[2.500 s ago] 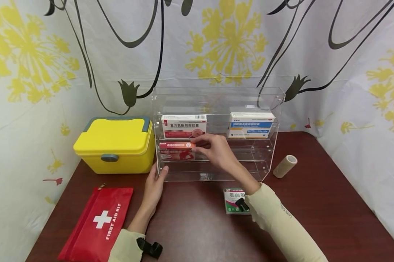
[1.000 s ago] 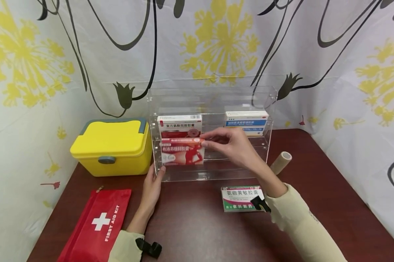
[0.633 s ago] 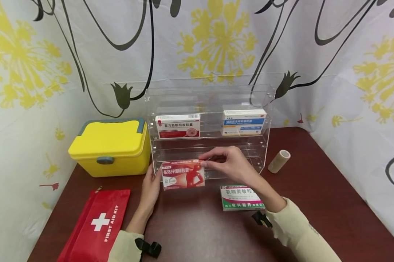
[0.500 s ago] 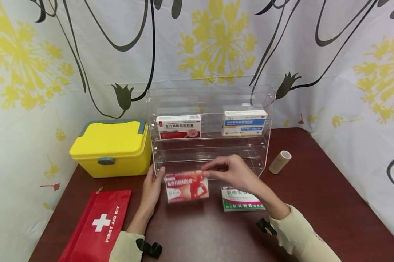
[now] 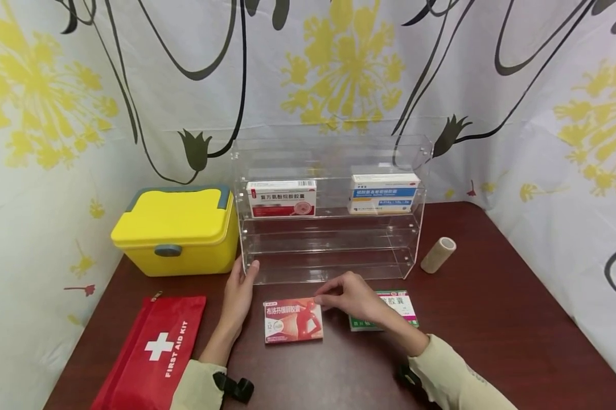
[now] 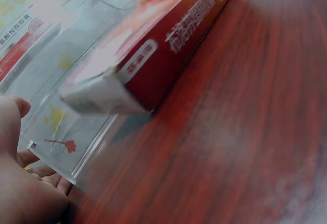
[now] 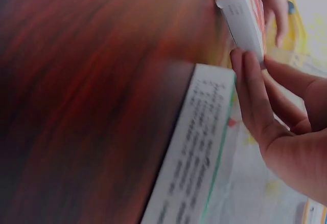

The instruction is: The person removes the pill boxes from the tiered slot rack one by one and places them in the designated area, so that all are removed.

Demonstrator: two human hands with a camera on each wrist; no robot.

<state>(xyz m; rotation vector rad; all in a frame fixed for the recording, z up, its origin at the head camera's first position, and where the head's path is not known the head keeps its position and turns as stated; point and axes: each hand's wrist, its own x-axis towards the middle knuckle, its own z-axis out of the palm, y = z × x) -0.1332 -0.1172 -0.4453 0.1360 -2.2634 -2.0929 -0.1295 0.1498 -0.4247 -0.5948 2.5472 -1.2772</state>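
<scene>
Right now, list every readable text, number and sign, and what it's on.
"FIRST AID KIT", white cross: red pouch
"布洛芬缓释胶囊", "12": orange-red box
"复方氨酚烷胺胶囊": white-and-red box
"胶囊": green-and-white box; rest hidden by right hand or unclear
White-and-blue box: too blurred for certainty
Smaller print: unreadable

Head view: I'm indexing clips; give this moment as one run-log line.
left hand: holds clear rack | right hand: pinches red box | red box: in front of rack, left of green-white box
</scene>
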